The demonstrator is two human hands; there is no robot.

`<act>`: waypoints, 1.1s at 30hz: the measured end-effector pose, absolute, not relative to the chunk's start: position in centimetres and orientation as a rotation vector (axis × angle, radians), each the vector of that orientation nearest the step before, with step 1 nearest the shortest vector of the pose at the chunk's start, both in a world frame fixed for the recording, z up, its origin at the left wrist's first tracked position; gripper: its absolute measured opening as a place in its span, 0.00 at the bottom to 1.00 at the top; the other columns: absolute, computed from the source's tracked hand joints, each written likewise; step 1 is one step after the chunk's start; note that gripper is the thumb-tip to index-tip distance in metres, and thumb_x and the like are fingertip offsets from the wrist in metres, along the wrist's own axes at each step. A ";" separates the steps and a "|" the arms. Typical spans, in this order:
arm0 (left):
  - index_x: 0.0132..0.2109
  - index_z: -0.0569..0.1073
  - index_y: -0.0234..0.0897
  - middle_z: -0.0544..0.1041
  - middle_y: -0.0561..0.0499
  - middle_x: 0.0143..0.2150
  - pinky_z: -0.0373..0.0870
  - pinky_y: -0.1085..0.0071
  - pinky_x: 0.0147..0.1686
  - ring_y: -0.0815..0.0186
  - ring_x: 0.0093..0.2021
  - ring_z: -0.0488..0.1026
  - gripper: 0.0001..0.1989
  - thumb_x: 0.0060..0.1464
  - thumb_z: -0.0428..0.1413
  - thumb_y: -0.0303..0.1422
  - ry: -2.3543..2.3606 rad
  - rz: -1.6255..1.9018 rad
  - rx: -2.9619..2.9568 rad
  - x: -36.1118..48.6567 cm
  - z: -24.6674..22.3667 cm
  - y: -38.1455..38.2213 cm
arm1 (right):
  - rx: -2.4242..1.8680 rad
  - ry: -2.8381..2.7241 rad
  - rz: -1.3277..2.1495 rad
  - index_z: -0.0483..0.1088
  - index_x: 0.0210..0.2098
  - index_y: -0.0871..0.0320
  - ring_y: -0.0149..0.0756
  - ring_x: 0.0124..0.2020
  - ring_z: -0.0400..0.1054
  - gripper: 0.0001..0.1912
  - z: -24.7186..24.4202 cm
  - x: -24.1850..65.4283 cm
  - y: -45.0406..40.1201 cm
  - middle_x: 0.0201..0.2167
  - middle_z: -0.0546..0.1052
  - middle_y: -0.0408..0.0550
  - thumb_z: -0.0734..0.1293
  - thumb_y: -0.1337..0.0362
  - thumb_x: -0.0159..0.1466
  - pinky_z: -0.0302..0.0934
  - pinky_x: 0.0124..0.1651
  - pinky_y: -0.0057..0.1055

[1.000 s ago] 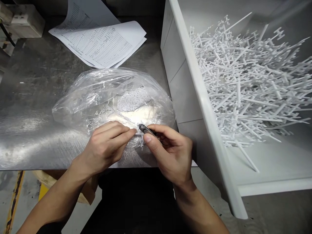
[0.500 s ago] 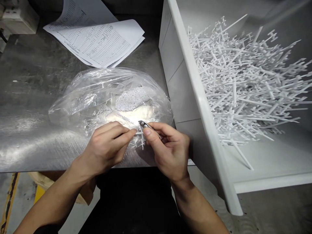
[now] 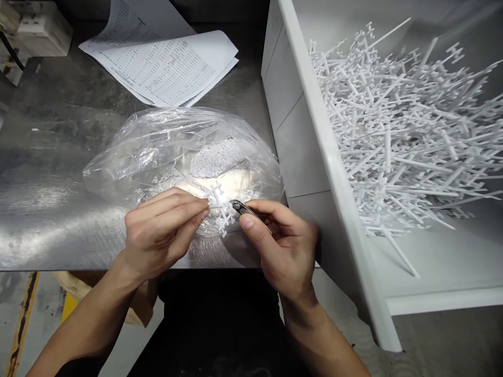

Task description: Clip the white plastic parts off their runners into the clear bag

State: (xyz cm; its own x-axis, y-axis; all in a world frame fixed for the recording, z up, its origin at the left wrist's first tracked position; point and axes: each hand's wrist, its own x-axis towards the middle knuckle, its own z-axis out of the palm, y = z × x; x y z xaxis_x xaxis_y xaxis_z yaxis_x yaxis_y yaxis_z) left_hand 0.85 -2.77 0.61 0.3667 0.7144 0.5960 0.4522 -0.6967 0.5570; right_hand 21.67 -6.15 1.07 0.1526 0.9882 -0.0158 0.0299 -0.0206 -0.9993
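Between the fingertips of my left hand [image 3: 167, 225] is a white branched plastic sprue [image 3: 220, 209], its small side arms spread out to the right. My right hand [image 3: 279, 241] is closed around a nail clipper [image 3: 245, 209], whose metal jaws point left, just beside the sprue and apart from it. Under both hands lies a clear plastic bag [image 3: 157, 125], with a mass of tiny pale pieces [image 3: 216, 157] showing in it.
To the right stands a white bin [image 3: 314, 131] holding a heap of white sprues [image 3: 393, 141]; its wall rises close to my right hand. Printed sheets [image 3: 165, 68] lie behind the bag on the metal table [image 3: 47, 157]. A white socket box [image 3: 45, 29] is at the back left.
The clipper has drawn away from the sprue to the right. My left hand has shifted slightly left, and the sprue is turned so that its branches show flat.
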 end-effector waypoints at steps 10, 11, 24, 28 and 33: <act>0.51 0.81 0.40 0.85 0.53 0.39 0.83 0.65 0.42 0.66 0.38 0.83 0.16 0.61 0.66 0.18 1.086 1.304 2.356 0.6 0.3 -2.7 | -1.362 -1.156 1.101 0.84 0.39 0.54 0.30 0.21 0.64 0.04 1.2 21.5 -6.3 0.23 0.76 0.40 0.77 0.63 0.64 0.63 0.25 0.28; 0.51 0.81 0.40 0.85 0.53 0.40 0.83 0.65 0.42 0.66 0.38 0.83 0.16 0.61 0.66 0.18 1.077 1.299 2.357 0.6 0.3 -2.7 | -1.363 -1.163 1.097 0.84 0.39 0.54 0.31 0.22 0.65 0.04 1.2 21.5 -6.3 0.23 0.77 0.41 0.77 0.63 0.64 0.63 0.25 0.29; 0.51 0.82 0.40 0.86 0.53 0.40 0.82 0.68 0.42 0.66 0.38 0.84 0.14 0.63 0.65 0.19 1.159 1.213 2.357 0.8 0.2 -2.3 | -1.321 -1.256 1.052 0.84 0.41 0.55 0.31 0.26 0.74 0.03 0.5 21.8 -5.9 0.29 0.84 0.41 0.75 0.65 0.70 0.67 0.30 0.29; 0.49 0.82 0.36 0.86 0.51 0.39 0.82 0.68 0.43 0.66 0.39 0.84 0.12 0.61 0.65 0.18 1.175 1.248 2.378 0.9 0.1 -2.3 | -1.314 -1.191 1.071 0.85 0.43 0.53 0.29 0.26 0.72 0.04 0.7 21.8 -6.2 0.29 0.83 0.40 0.76 0.65 0.69 0.67 0.29 0.26; 0.48 0.81 0.33 0.85 0.49 0.38 0.81 0.69 0.43 0.66 0.38 0.83 0.12 0.60 0.66 0.17 1.151 1.256 2.444 0.8 0.0 -2.3 | -1.191 -1.235 1.126 0.84 0.42 0.54 0.29 0.23 0.69 0.05 1.1 21.7 -6.5 0.27 0.82 0.40 0.77 0.68 0.66 0.64 0.25 0.27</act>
State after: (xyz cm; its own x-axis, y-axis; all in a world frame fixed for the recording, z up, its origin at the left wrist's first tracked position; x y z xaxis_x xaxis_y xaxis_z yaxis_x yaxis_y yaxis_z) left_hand 0.80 -2.30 0.01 0.3505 0.6979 0.6246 0.5614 -0.6903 0.4564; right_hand 21.71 -6.47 1.08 0.0296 0.9973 0.0679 0.0245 0.0672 -0.9974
